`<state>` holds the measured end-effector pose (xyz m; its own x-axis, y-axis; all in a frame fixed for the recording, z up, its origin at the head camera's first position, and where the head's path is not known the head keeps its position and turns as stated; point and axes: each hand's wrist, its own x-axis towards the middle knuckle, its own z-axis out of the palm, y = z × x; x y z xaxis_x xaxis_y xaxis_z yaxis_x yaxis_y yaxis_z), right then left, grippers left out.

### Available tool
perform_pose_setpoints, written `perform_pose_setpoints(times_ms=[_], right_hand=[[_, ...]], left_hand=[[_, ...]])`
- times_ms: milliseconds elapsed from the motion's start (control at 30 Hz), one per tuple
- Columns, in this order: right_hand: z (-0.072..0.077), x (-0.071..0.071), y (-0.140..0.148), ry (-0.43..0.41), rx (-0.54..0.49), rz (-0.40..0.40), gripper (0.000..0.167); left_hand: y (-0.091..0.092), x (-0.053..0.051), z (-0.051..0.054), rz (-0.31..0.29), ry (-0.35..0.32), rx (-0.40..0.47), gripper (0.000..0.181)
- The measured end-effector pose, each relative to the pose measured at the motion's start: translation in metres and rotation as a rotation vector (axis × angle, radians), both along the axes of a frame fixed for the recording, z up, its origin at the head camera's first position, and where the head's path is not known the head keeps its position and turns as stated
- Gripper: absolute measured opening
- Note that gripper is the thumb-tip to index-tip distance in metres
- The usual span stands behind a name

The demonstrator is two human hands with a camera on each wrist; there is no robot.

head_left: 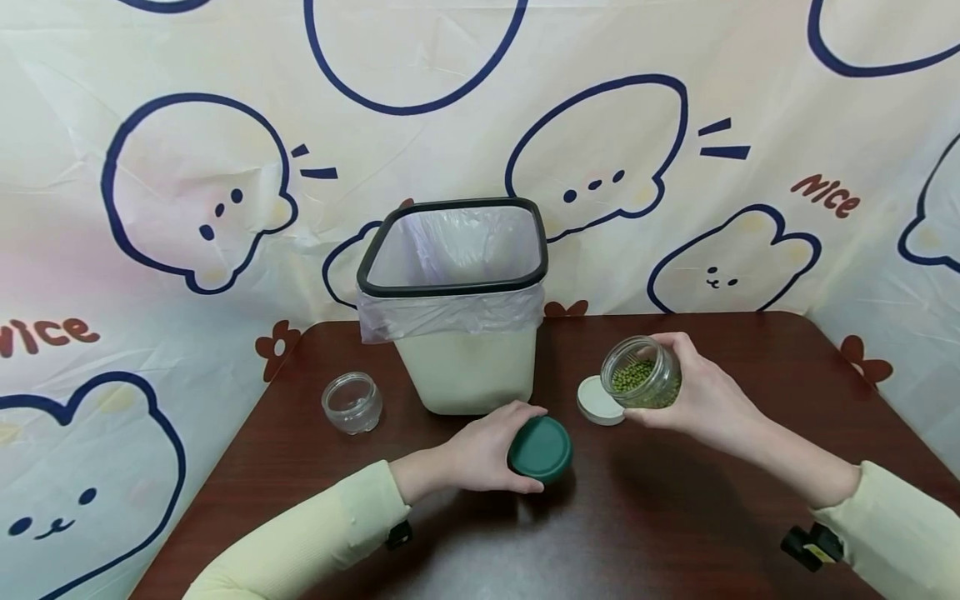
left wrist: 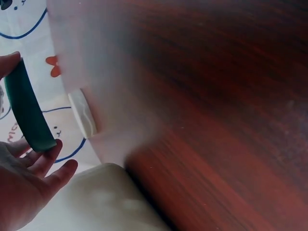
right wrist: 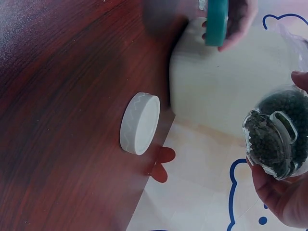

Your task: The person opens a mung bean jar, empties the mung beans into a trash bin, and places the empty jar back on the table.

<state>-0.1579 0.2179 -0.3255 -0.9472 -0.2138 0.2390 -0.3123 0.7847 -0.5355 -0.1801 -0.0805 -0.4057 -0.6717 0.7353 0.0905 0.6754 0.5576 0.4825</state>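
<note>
My left hand grips a dark green round lid by its rim, thumb on one side and fingers on the other. The lid is held above the table in front of the bin, and its edge shows in the left wrist view. Off to the right, my right hand holds a clear open jar around its side. That jar is tilted, mouth toward the head camera, with green mung beans inside. Below it lies a white lid on the table, seen also in the right wrist view.
A cream bin with a black rim and a pale bag liner stands at the back centre of the brown table. Left of the bin is another clear jar, without a lid. A printed cloth hangs behind.
</note>
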Motion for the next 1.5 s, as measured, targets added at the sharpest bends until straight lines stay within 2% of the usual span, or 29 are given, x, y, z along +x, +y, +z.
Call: perform_pose_setpoints(times_ms=[133,567,1000,1500], right_hand=[[0.000,0.000,0.000,-0.001,0.002,0.000,0.094],[0.001,0.000,0.002,0.007,-0.002,0.008,0.093],[0.002,0.001,0.002,0.005,0.001,0.002,0.093],[-0.001,-0.001,0.001,0.010,-0.007,0.002,0.092]], left_hand=[[0.000,0.000,-0.006,-0.001,0.010,-0.036,0.085],[0.002,-0.002,-0.014,-0.009,0.026,-0.098,0.085],[-0.001,-0.002,-0.021,-0.035,-0.016,-0.149,0.090],[-0.003,-0.004,-0.026,-0.026,-0.052,-0.184,0.089]])
